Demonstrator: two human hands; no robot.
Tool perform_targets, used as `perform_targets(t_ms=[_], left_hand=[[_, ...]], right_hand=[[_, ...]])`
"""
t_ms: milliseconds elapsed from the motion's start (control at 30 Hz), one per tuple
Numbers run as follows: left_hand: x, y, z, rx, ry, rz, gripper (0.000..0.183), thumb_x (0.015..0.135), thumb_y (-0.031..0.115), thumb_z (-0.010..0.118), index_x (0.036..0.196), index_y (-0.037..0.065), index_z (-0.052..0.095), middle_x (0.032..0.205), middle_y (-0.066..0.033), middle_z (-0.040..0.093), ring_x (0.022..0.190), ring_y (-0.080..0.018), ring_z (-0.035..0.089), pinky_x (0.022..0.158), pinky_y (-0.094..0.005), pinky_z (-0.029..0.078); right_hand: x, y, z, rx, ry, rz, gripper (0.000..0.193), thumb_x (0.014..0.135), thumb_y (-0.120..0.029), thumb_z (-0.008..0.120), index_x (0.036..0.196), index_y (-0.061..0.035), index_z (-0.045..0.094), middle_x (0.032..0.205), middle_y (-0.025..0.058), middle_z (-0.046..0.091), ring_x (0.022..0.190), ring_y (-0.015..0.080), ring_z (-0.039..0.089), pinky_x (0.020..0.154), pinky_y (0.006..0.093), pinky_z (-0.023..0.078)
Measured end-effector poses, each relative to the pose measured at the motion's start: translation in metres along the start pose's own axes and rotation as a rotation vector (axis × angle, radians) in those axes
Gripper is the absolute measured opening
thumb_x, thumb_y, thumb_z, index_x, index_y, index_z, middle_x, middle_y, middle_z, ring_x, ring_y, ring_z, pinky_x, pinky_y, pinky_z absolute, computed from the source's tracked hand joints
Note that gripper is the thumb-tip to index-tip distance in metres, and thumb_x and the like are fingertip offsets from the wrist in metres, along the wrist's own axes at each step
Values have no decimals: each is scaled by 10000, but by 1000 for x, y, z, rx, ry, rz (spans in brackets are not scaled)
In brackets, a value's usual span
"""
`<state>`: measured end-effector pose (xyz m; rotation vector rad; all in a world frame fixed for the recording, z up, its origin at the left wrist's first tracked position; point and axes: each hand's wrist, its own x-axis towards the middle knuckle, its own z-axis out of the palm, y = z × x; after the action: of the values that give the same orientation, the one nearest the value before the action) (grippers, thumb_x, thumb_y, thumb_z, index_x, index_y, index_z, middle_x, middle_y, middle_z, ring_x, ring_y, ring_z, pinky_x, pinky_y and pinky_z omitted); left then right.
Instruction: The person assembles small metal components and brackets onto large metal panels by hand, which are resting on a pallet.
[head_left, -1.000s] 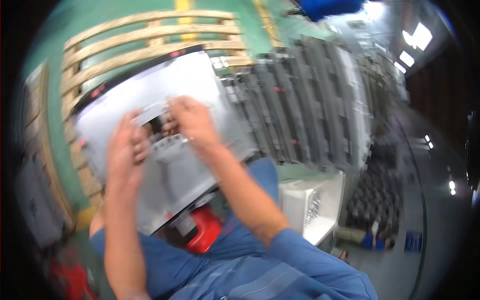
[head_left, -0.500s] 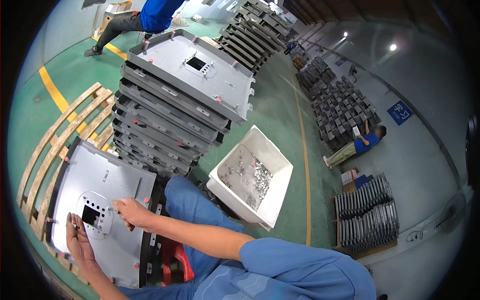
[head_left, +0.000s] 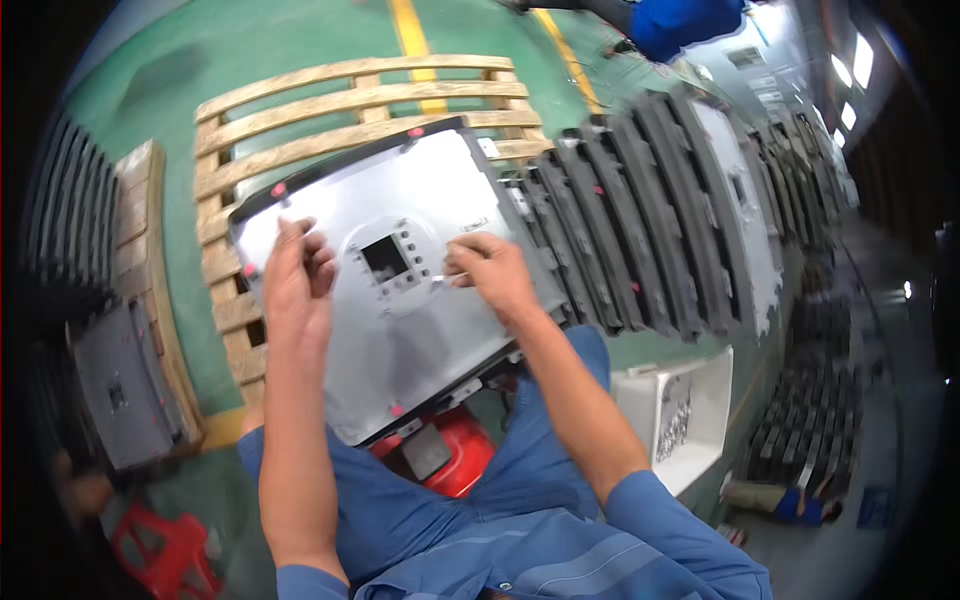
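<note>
A grey sheet-metal panel [head_left: 375,350] with dark raised edges and pink-red caps lies before me. Near its middle is a square hole [head_left: 385,258] ringed by small dark holes. Over the panel's left part is my left hand [head_left: 298,265], its fingers curled; whether they hold anything small is lost in the blur. Right of the square hole, my right hand [head_left: 487,268] pinches a small light-coloured piece [head_left: 442,279], apparently metal, close above the panel. Its exact kind is too blurred to tell.
A wooden pallet [head_left: 290,127] lies beyond the panel. To the right stands a stack of similar panels [head_left: 640,215], and a white bin [head_left: 712,420] with small metal parts. Under the panel is a red stool [head_left: 465,455]. Another pallet [head_left: 150,260] stands left. A person in blue [head_left: 680,22] is far off.
My view has swung left, so the panel now appears nearer the middle. My hands are farther apart, and my left hand's stretched fingers have curled.
</note>
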<state>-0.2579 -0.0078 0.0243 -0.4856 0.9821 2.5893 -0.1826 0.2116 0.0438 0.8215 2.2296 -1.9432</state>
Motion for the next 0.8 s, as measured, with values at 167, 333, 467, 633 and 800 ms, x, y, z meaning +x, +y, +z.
perform_targets(t_ms=[167, 333, 467, 633, 800], left_hand=[[-7, 15, 4, -54, 151, -47, 315, 938, 279, 478, 1084, 5, 527, 828, -43, 553, 725, -122, 550, 649, -228, 490], [-5, 11, -3, -55, 63, -72, 291, 948, 191, 412, 1126, -30, 476, 936, -110, 576, 811, -175, 584, 727, -285, 515], [-6, 12, 2, -56, 89, -72, 233, 937, 169, 438, 1072, -18, 465, 933, -131, 586, 793, -172, 592, 710, -273, 518], [-4, 11, -6, -70, 141, -49, 180, 922, 206, 509, 949, 29, 489, 869, -113, 596, 733, -153, 598, 676, -257, 522], [-8, 12, -2, -6, 154, -53, 239, 922, 289, 525, 942, 52, 502, 855, -83, 594, 728, -139, 596, 665, -243, 519]], right_hand=[[59, 15, 27, -218, 10, -72, 193, 878, -119, 554, 963, 40, 621, 826, 80, 643, 744, 124, 626, 621, 229, 516], [84, 22, 48, -360, -2, -110, 143, 843, -103, 577, 887, 19, 638, 735, 59, 635, 622, 88, 590, 550, 220, 486], [92, 28, 54, -487, -21, -168, 141, 825, -102, 595, 873, 24, 635, 646, 45, 619, 555, 70, 557, 530, 224, 466], [95, 29, 56, -539, -47, -216, 143, 822, -106, 595, 865, 24, 637, 645, 50, 619, 555, 78, 559, 533, 232, 465], [95, 32, 58, -613, -47, -258, 149, 819, -115, 590, 851, 21, 640, 644, 64, 623, 560, 98, 573, 544, 254, 469]])
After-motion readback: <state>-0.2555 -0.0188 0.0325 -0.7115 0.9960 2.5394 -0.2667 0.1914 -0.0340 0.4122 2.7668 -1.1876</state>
